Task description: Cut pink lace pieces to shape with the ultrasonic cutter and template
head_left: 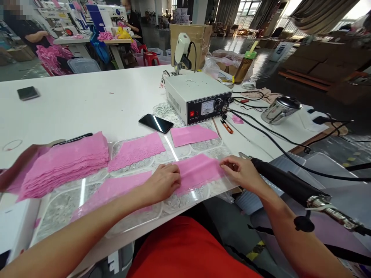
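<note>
A pink fabric piece lies on the clear patterned mat in front of me. My left hand rests at its left edge, fingers curled onto the cloth. At the opposite edge, my right hand pinches the right corner. Three more pink pieces lie flat around it: one behind my left hand, one further back, one partly under my left forearm. A thick stack of pink pieces sits at the left. A black-handled tool lies just right of my right hand.
Behind the mat are a black phone, a grey control box, orange snips and a metal cup. Black cables run along the right side. Another phone lies far left. Two people are near sewing machines at the back left.
</note>
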A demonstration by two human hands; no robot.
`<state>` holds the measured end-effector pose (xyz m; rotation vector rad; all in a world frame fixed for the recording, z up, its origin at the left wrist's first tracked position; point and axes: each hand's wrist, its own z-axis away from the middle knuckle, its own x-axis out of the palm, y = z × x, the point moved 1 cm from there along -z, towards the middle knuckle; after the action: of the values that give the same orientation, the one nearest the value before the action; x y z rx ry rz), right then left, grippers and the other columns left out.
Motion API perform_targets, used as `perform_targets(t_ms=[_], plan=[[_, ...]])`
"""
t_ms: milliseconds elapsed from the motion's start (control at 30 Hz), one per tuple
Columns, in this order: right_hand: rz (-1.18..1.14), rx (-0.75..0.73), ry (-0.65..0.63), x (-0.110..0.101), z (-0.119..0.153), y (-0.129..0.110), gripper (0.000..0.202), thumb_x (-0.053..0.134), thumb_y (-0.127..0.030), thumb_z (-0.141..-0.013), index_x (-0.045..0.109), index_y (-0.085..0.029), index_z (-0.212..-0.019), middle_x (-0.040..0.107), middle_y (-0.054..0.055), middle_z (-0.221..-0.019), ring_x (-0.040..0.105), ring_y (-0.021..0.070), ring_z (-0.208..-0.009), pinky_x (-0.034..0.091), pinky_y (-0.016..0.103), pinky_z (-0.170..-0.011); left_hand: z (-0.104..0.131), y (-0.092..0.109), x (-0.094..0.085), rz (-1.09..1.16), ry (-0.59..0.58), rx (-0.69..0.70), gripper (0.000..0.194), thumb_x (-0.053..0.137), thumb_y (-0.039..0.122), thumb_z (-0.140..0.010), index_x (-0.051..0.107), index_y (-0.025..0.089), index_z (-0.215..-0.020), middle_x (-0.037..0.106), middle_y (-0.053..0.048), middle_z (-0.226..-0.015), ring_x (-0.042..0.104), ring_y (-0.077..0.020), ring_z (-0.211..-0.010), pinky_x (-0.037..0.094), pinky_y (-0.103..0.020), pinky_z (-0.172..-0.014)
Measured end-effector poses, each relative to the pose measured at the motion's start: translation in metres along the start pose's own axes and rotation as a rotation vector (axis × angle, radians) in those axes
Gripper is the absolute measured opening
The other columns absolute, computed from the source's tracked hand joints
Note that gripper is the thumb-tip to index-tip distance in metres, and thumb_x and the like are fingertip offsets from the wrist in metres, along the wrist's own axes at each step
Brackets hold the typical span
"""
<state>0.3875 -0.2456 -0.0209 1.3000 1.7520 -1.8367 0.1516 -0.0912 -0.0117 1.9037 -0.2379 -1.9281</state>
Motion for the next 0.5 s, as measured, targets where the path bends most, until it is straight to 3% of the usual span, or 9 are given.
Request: perform_targets(t_ms=[167,300,500], plan=[[-0.069,-0.319,-0.117,0.024,0.021,-0.032,0.013,0.053,-0.018,-0.087,0.064,-0.02,-0.081,0.064,0.001,-0.073,0.054,0.0103,-0.06,0.042,0.022,-0.054,0.001,0.002,-0.002,0.023,-0.028,-0.031,0.015,0.054,0.012,-0.088,0.062,0.015,-0.075,0.061,-0.005,-0.097,0.057,-0.0183,-0.092,0.04,-0.033,-0.086],[0.047,-0.608,-0.085,0.051,0.027,-0.057,0.011,0.053,-0.014,-0.088,0.062,-0.018,-0.085,0.064,0.003,-0.077,0.057,0.0131,-0.071,0.044,0.024,-0.062,0.001,0.001,-0.002,0.051,-0.036,-0.038,0.014,0.057,0.012,-0.087,0.065,0.015,-0.076,0.062,-0.004,-0.097,0.058,-0.0159,-0.089,0.042,-0.028,-0.084],[0.217,-0.766,-0.02,0.072,0.017,-0.066,0.016,0.052,-0.012,-0.089,0.06,-0.017,-0.075,0.061,0.002,-0.071,0.052,0.0132,-0.066,0.036,0.026,-0.058,0.001,-0.003,0.0,0.082,-0.015,-0.023,0.013,0.058,0.009,-0.085,0.067,0.015,-0.077,0.063,-0.005,-0.096,0.059,-0.0153,-0.088,0.044,-0.026,-0.082]])
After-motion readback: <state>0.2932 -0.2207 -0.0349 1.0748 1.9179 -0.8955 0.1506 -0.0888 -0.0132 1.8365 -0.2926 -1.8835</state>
